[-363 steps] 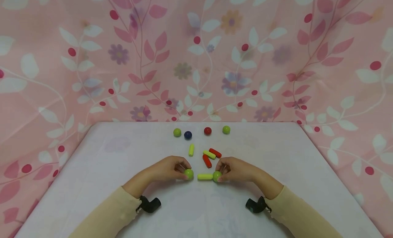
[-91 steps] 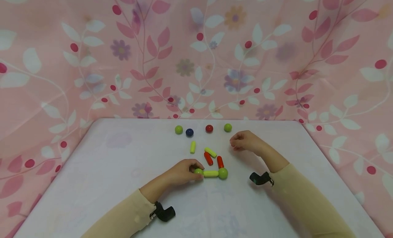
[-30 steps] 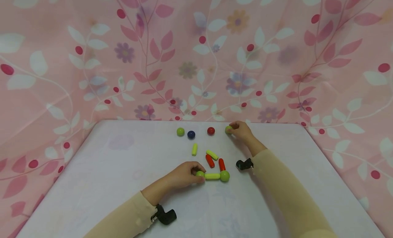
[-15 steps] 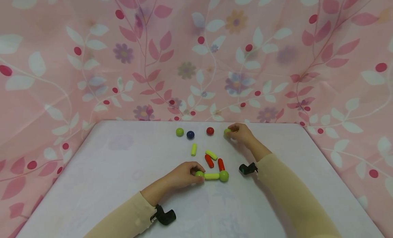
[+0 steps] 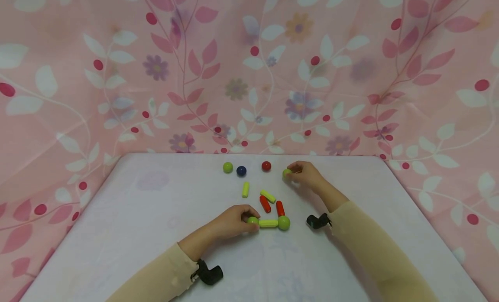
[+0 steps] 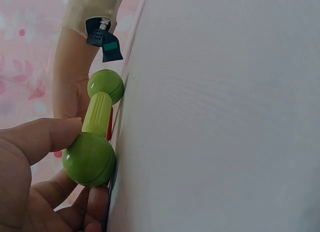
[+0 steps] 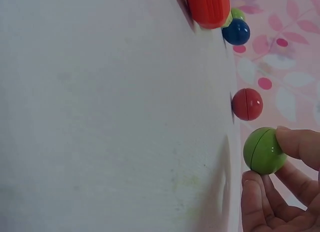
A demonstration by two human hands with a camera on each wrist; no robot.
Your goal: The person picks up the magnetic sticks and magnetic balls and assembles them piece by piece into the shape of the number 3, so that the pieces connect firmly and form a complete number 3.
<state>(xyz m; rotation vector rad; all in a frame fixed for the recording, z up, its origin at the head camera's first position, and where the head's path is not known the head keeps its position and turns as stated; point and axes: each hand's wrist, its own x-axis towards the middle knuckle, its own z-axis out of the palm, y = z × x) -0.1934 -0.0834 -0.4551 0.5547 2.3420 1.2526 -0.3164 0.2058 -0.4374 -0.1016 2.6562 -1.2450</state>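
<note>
At the front middle, my left hand (image 5: pixel 231 222) pinches a green ball (image 6: pixel 89 159) between thumb and fingers. A yellow-green rod (image 5: pixel 268 223) runs from it to a second green ball (image 5: pixel 283 223), end to end. Behind that second ball, a red rod (image 5: pixel 280 208) points away with its near end at the ball. Farther back on the right, my right hand (image 5: pixel 308 176) holds another green ball (image 7: pixel 265 151) by thumb and fingertips. In the right wrist view this ball shows a thin seam line.
Along the back of the white table (image 5: pixel 156 198) sit a green ball (image 5: pixel 228 167), a dark blue ball (image 5: pixel 241 171) and a red ball (image 5: pixel 266 166). Two yellow-green rods (image 5: pixel 245 189) and a loose red rod (image 5: pixel 265 204) lie mid-table. A floral pink curtain (image 5: pixel 335 76) hangs behind.
The left-hand ball now meets the rod, and a red rod has moved to the second ball. My right hand left that ball, took a back green ball and has drawn it slightly nearer.
</note>
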